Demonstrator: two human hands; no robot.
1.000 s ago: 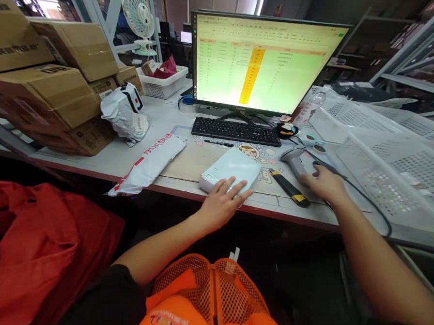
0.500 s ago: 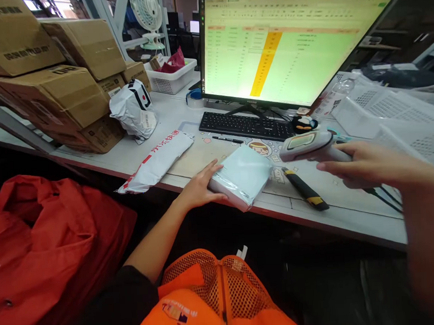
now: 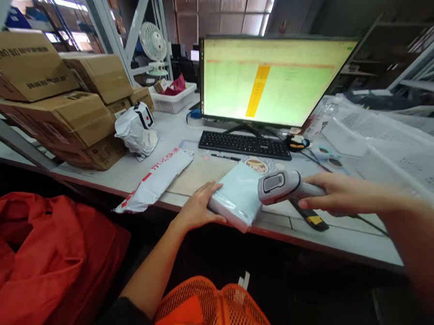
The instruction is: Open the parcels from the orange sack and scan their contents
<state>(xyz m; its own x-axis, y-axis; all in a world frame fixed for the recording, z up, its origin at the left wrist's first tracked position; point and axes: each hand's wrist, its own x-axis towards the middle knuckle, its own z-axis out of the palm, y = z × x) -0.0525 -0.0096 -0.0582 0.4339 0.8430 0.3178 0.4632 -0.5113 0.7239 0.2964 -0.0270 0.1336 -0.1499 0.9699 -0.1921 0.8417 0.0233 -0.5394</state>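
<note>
My left hand (image 3: 199,207) grips the left end of a pale, plastic-wrapped box (image 3: 236,193), fingers on its top and thumb along its near side. The box lies at the desk's front edge. In my right hand (image 3: 326,193) is a grey-and-white barcode scanner (image 3: 280,186), its head just over the box's right side. Whether the scanner touches the box I cannot tell. Partly hidden beneath the scanner and hand, a black-and-yellow utility knife (image 3: 314,220) rests on the desk. A white mailing bag (image 3: 159,177) with red print lies left of the box.
Behind the box are a pen (image 3: 226,157), a keyboard (image 3: 243,144) and a monitor (image 3: 271,82). Cardboard boxes (image 3: 79,116) are stacked at the left beside a wrapped white parcel (image 3: 137,132). White plastic baskets (image 3: 409,162) crowd the right side. A red garment (image 3: 44,263) hangs lower left.
My right hand has brought the barcode scanner left to the box's right side, now partly covering the utility knife. My left hand keeps hold of the box. The view has tilted upward.
</note>
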